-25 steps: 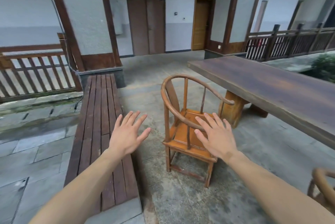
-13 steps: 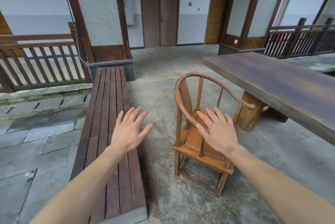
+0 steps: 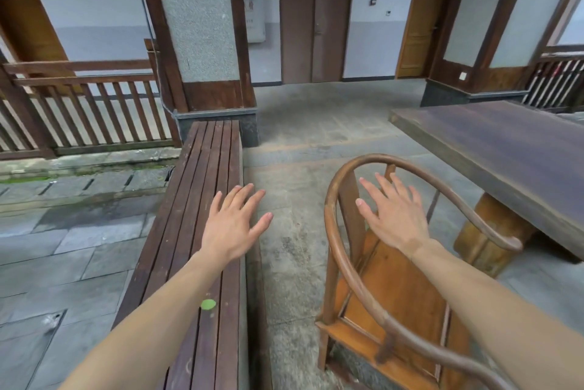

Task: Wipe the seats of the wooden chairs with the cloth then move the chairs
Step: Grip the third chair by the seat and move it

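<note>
Both grips wide, fingers spread, holding nothing. Left hand raised over the long dark slatted wooden counter. Right hand raised inside the curved back rail of the round-backed brown wooden chair, orange seat below and nearer. Dark plank table right of right hand.

The wooden chair looks smooth and glossy, the slatted wooden bench matt, the stone floor rough.

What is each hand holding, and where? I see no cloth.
Nothing. The left hand and right hand are both open and empty, above the bench and chair.
</note>
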